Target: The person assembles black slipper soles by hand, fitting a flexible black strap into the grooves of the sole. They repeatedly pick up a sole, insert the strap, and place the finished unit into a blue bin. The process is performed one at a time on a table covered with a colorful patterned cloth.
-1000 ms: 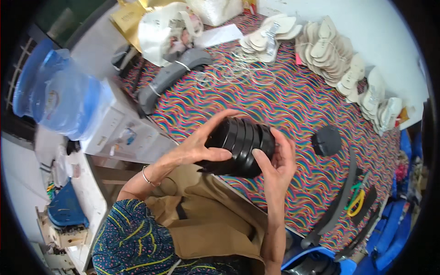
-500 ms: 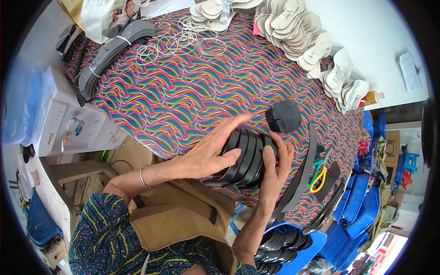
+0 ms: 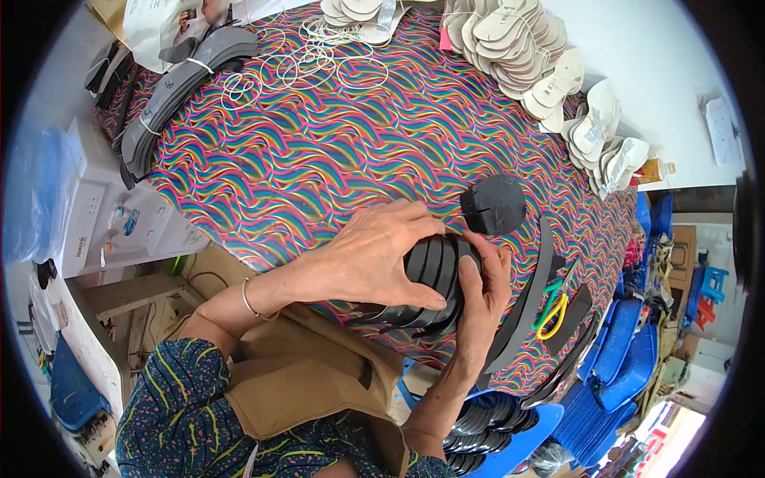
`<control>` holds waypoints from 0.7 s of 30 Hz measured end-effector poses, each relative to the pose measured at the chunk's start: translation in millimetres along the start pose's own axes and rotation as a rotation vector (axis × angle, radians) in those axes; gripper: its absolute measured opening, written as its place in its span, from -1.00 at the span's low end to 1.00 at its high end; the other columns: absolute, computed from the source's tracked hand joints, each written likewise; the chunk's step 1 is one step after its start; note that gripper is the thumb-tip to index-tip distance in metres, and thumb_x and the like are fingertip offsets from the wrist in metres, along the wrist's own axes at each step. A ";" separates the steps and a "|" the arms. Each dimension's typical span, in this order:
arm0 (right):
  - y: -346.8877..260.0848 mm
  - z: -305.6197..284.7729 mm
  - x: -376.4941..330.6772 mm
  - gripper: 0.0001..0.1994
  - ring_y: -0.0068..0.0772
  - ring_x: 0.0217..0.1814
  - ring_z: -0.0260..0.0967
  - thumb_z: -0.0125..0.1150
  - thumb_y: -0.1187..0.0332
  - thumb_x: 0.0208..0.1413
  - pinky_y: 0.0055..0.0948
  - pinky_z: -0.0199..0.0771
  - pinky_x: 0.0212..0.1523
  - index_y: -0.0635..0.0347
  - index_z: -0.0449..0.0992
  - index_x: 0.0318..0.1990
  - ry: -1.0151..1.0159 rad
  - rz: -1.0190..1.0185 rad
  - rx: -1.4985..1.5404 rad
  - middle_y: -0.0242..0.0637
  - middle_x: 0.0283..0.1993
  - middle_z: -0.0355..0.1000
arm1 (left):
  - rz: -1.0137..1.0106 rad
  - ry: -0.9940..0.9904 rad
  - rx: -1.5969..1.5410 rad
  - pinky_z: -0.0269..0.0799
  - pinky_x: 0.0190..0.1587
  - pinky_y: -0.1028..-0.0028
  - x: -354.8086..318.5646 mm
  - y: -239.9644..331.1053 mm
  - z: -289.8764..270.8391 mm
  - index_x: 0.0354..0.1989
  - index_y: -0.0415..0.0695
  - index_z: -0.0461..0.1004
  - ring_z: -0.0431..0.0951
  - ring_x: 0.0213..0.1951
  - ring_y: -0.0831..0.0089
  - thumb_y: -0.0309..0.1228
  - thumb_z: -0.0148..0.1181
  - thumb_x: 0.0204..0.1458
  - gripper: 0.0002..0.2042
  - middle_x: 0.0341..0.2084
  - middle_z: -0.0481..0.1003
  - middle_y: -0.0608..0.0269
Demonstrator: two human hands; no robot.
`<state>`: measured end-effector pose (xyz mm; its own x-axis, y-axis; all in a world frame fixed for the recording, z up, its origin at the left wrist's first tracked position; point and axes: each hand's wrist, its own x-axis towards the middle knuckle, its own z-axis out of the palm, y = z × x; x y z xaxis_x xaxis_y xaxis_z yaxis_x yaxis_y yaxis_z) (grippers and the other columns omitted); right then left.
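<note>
Apron: a tan apron over a dark patterned top, nearest the camera at the lower edge.
Bin below: a blue bin beside the right forearm, holding more black soles.
Stack of soles: a bundle of black soles held on edge between both hands, over the near edge of the counter.
Left hand: the left hand lies over the top and near side of the stack of soles, fingers wrapped around it, thumb stretched along its lower edge.
Right hand: the right hand closes on the right end of the stack, thumb pressed against the front, fingers behind it.
Scissors: yellow-handled scissors lie on long black strips, just right of the right hand.
Black block: a rounded black block sits on the counter just beyond the stack.
Counter cover: a cloth of wavy many-coloured stripes.
Rubber bands: loose pale rubber bands scattered at the far side.
Grey soles: a banded bundle of grey soles at the far left.
Pale insoles: heaps of cream insoles along the far right edge.
</note>
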<state>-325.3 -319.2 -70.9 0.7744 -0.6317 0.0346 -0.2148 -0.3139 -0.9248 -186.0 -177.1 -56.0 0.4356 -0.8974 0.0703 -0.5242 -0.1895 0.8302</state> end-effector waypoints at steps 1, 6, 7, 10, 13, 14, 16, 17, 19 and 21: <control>-0.7 0.3 2.2 -0.68 -0.43 -0.04 0.24 0.26 0.36 0.09 -0.49 0.24 -0.11 0.18 0.55 0.02 0.001 0.008 0.013 -0.31 -0.09 0.27 | -0.002 0.018 -0.025 0.41 -0.01 0.19 0.9 -1.5 1.5 -0.03 -0.25 0.47 0.48 -0.05 0.04 -0.11 0.54 -0.32 -0.33 -0.13 0.46 0.04; 1.5 -6.9 9.8 -0.68 -0.42 -0.04 0.25 0.27 0.39 0.04 -0.49 0.25 -0.09 0.21 0.57 -0.02 -0.037 0.116 0.106 -0.32 -0.11 0.28 | -0.019 0.098 -0.115 0.42 -0.04 0.22 -1.7 -7.8 8.5 -0.06 -0.25 0.49 0.50 -0.07 0.08 -0.18 0.55 -0.33 -0.37 -0.17 0.47 0.04; 2.2 -7.8 9.3 -0.69 -0.42 -0.04 0.25 0.27 0.39 0.03 -0.48 0.25 -0.09 0.21 0.58 -0.03 -0.037 0.146 0.141 -0.32 -0.11 0.29 | -0.028 0.107 -0.124 0.43 -0.04 0.23 -2.7 -9.5 8.4 -0.06 -0.25 0.49 0.50 -0.07 0.08 -0.19 0.56 -0.33 -0.37 -0.18 0.47 0.03; 8.8 -3.6 10.7 -0.68 -0.46 -0.08 0.23 0.28 0.39 0.01 -0.52 0.22 -0.15 0.20 0.58 -0.03 -0.058 -0.006 0.111 -0.35 -0.12 0.27 | -0.047 0.128 -0.129 0.43 -0.05 0.23 -4.2 -11.9 8.8 -0.06 -0.26 0.49 0.50 -0.08 0.08 -0.19 0.56 -0.34 -0.37 -0.19 0.48 0.02; 4.7 0.0 6.8 -0.68 -0.49 -0.14 0.21 0.29 0.39 -0.01 -0.55 0.17 -0.15 0.22 0.59 -0.05 -0.027 0.028 0.093 -0.40 -0.15 0.23 | -0.057 0.137 -0.106 0.44 -0.05 0.22 -4.1 -8.8 11.4 -0.06 -0.26 0.50 0.51 -0.09 0.07 -0.16 0.57 -0.33 -0.36 -0.18 0.48 0.00; 2.8 -0.2 5.9 -0.67 -0.49 -0.15 0.20 0.29 0.39 -0.01 -0.55 0.17 -0.15 0.22 0.59 -0.05 -0.019 0.050 0.092 -0.40 -0.16 0.22 | -0.062 0.138 -0.110 0.44 -0.05 0.22 -4.2 -7.5 11.0 -0.07 -0.26 0.50 0.51 -0.09 0.06 -0.14 0.57 -0.33 -0.36 -0.17 0.48 0.00; -4.2 1.5 5.8 -0.70 -0.49 -0.13 0.22 0.27 0.38 0.03 -0.55 0.20 -0.12 0.24 0.59 -0.05 -0.014 0.036 0.036 -0.39 -0.16 0.26 | -0.081 0.116 -0.089 0.43 -0.02 0.21 -4.2 -5.9 10.3 -0.04 -0.25 0.49 0.51 -0.07 0.05 -0.12 0.56 -0.32 -0.33 -0.15 0.48 -0.02; -5.8 2.2 6.0 -0.71 -0.48 -0.12 0.23 0.26 0.37 0.05 -0.55 0.22 -0.11 0.26 0.59 -0.06 -0.010 0.029 0.009 -0.38 -0.16 0.27 | -0.094 0.094 -0.063 0.42 0.01 0.19 -3.9 -5.8 9.8 -0.01 -0.25 0.48 0.50 -0.04 0.04 -0.11 0.56 -0.32 -0.31 -0.14 0.47 -0.03; 3.1 1.7 6.7 -0.70 -0.49 -0.07 0.26 0.20 0.36 0.14 -0.54 0.26 -0.09 0.28 0.56 -0.01 0.008 -0.026 0.021 -0.35 -0.13 0.33 | -0.015 0.126 0.055 0.38 0.07 0.15 -2.2 -3.9 8.2 0.07 -0.22 0.43 0.47 0.03 0.01 -0.11 0.54 -0.30 -0.27 -0.08 0.46 -0.06; 2.8 3.0 5.2 -0.69 -0.49 -0.03 0.29 0.13 0.35 0.21 -0.52 0.28 -0.04 0.29 0.52 0.05 0.045 0.022 0.120 -0.31 -0.11 0.38 | 0.172 0.231 0.238 0.34 0.14 0.10 1.5 -0.8 6.2 0.17 -0.19 0.38 0.43 0.10 -0.01 -0.13 0.52 -0.26 -0.23 0.01 0.44 -0.08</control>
<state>-320.1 -321.2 -74.5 0.7425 -0.6693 0.0279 -0.1569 -0.2142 -0.9641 -189.5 -180.8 -60.0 0.4657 -0.8158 0.3429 -0.7479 -0.1557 0.6453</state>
